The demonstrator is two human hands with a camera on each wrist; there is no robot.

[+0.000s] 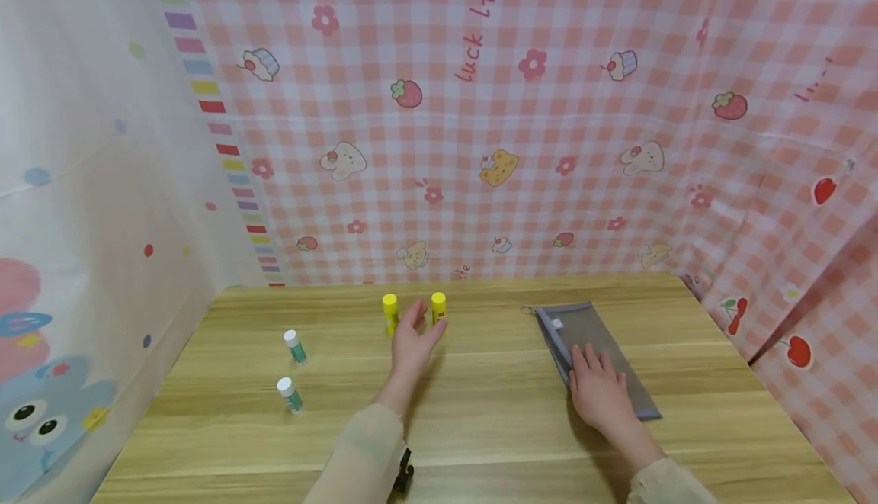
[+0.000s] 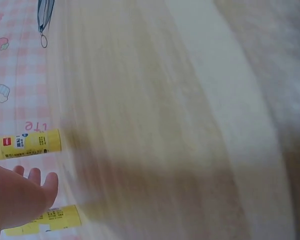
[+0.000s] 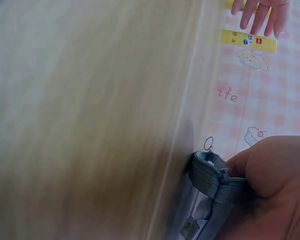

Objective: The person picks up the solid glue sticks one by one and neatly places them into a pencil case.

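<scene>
Two yellow glue sticks stand upright at the back of the table, the left one (image 1: pixel 390 313) and the right one (image 1: pixel 438 307). My left hand (image 1: pixel 414 344) is between them, fingers extended, holding neither; in the left wrist view the hand (image 2: pixel 20 195) overlaps the lower yellow stick (image 2: pixel 60 219). A grey mesh zipper pouch (image 1: pixel 620 359) lies at the right of the table. On its left edge rests my right hand (image 1: pixel 600 386), fingers spread. The right wrist view has the pouch's zipper end (image 3: pixel 210 175) beside the thumb; the other fingers are mostly hidden there.
Two white-capped green glue sticks, the farther one (image 1: pixel 296 348) and the nearer one (image 1: pixel 290 396), stand on the left part of the wooden table (image 1: pixel 494 428). A pink checked curtain (image 1: pixel 446 130) hangs behind the table's back edge, and a white one (image 1: pixel 103 184) on the left.
</scene>
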